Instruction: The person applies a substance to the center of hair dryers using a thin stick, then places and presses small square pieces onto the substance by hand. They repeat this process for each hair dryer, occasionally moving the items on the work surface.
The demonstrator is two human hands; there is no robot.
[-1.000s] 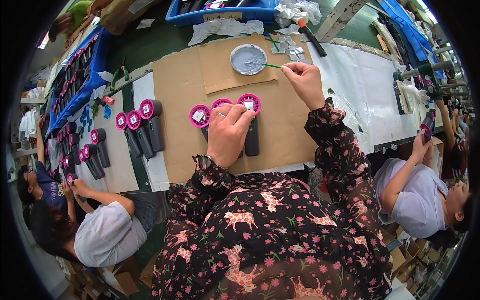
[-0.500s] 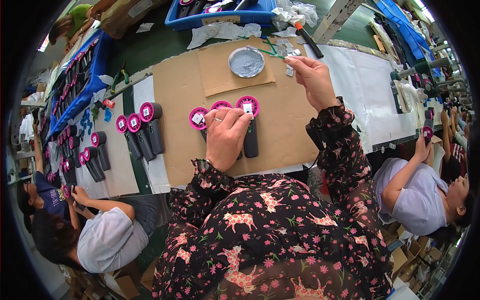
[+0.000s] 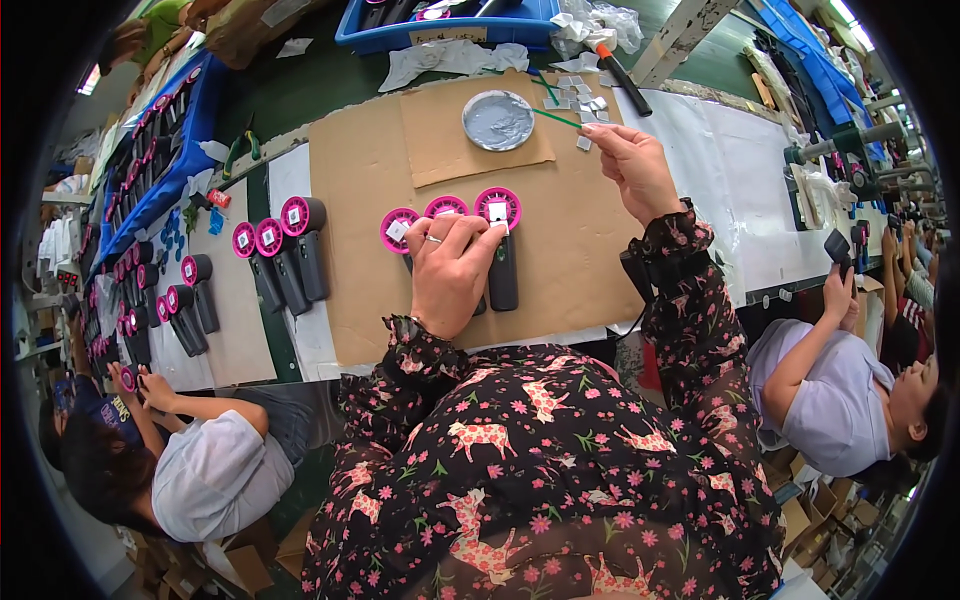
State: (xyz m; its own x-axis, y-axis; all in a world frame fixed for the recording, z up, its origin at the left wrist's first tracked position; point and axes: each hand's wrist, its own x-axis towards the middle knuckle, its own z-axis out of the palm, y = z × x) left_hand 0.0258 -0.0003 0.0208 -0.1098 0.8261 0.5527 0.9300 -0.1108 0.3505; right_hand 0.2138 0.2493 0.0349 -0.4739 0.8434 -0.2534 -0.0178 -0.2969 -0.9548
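On brown cardboard in front of me stand three dark grey handheld devices with round pink-ringed heads. My left hand lies over the middle one, fingers bent, hiding much of it. Its fingertips touch the right-hand device, just below a white square on that head. The left device bears a tilted white square. My right hand pinches a thin green stick between thumb and fingers. The stick's far end is at the right rim of a round dish of grey paste.
Small grey square pieces and an orange-tipped black tool lie beyond my right hand. More pink-ringed devices lie left. Blue bins stand at the back and left. Co-workers sit on both sides.
My right hand has drawn slightly right and toward me. The green stick's end has moved from over the paste to the dish's rim. My left hand stays over the devices.
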